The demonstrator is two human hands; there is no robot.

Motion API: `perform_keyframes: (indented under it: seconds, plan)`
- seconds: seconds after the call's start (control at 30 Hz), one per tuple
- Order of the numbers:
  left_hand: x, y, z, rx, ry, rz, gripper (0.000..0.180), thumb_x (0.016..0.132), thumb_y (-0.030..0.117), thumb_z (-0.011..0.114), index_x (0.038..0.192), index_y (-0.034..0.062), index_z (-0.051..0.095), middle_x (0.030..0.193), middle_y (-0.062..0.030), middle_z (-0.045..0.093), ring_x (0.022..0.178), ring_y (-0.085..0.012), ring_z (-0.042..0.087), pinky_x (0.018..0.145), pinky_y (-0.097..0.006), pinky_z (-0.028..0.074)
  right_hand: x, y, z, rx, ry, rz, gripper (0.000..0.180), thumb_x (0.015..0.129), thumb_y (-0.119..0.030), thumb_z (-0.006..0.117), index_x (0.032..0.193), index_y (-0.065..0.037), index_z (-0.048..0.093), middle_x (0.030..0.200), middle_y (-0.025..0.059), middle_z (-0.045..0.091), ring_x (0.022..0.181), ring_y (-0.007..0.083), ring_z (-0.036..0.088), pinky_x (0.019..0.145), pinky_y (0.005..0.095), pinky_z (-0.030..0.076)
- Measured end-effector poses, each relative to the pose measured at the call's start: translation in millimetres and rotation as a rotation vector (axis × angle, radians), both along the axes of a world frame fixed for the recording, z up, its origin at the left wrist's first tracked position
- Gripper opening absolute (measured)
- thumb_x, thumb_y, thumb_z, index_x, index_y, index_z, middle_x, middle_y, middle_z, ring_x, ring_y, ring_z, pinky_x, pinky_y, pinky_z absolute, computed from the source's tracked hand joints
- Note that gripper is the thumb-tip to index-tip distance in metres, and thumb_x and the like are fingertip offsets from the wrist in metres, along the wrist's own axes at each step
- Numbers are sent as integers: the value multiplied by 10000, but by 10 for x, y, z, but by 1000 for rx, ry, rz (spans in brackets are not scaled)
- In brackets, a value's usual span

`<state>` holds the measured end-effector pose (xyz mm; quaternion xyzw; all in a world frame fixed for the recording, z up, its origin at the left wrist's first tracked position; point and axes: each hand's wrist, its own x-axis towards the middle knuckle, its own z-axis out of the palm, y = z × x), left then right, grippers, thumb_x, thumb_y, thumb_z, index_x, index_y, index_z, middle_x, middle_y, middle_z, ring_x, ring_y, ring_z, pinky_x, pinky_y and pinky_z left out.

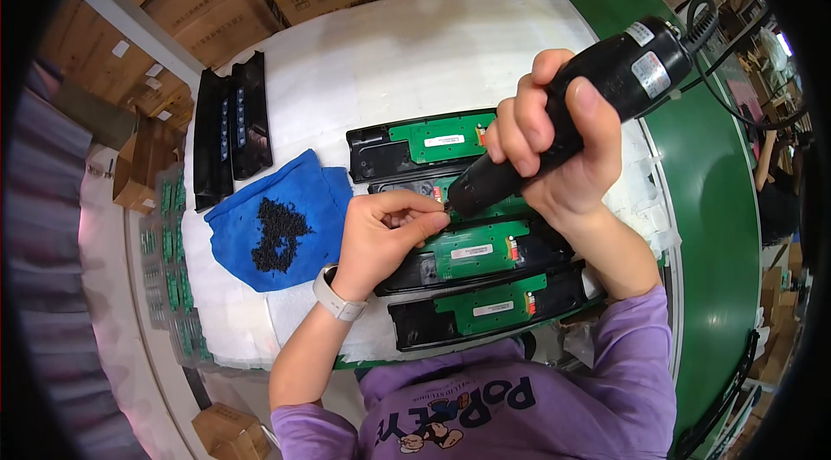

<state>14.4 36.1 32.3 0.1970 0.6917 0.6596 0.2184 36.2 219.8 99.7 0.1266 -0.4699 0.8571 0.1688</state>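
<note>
Clamping right hand point(573, 179) round black cylindrical plastic electric screwdriver point(608, 60), right of flat blue cloth point(232, 225). Likely heavy, stiff; best gripped around barrel. With left hand point(378, 233), pinching fingers together; can't tell on what.

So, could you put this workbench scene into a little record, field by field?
Right hand: gripping a black corded power tool
Left hand: at the tool's tip; whether it holds anything is unclear
Black housings: four, with green boards, one behind another
Blue cloth: bears a pile of small black pieces
Beyond the cloth: long black parts
</note>
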Motion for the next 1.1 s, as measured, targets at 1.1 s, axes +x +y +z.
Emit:
perform_keyframes:
  seconds: [1.1]
  plan:
    - [-49, -139, 13, -225, 197, 75, 111, 741, 0, 634, 849, -26, 644, 695, -80, 654, 629, -93, 615, 595, -203, 472, -50, 96, -69, 245, 3, 178, 339, 805, -323, 559, 942, -46, 420, 525, -2, 397, 382, 110, 370, 439, 272, 364]
